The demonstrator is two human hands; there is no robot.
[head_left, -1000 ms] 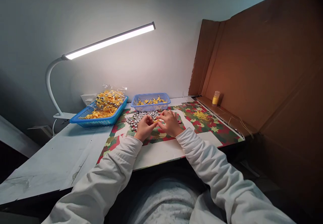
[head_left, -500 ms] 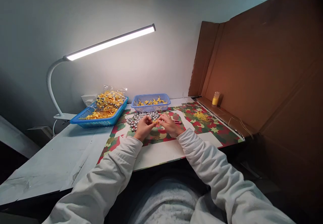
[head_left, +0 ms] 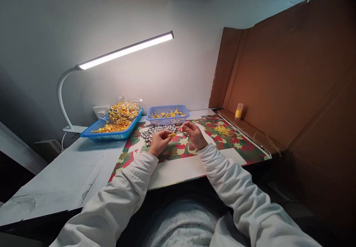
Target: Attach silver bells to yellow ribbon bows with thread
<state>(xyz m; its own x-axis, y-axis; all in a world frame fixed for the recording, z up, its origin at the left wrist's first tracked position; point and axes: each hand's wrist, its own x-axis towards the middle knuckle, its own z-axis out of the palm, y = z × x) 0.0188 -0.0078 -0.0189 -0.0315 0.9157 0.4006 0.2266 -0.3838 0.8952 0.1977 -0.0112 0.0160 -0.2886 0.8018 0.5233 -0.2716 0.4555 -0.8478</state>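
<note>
Pinches a small yellow piece [head_left: 171,135] in the left hand [head_left: 159,143], above the patterned sheet [head_left: 180,151]. Holds the right hand [head_left: 197,135] just beside, fingers curled; cannot tell on what. Has a large blue basket [head_left: 111,135] at left, heaped with yellow pieces and a clear bag [head_left: 125,108], a smaller blue basket [head_left: 167,121] of yellow pieces behind silver beads [head_left: 152,130], and a yellow-filled bottle [head_left: 238,112] at right.

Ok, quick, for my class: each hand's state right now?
Left hand: closed on a yellow piece.
Right hand: fingers curled; can't tell if holding anything.
</note>
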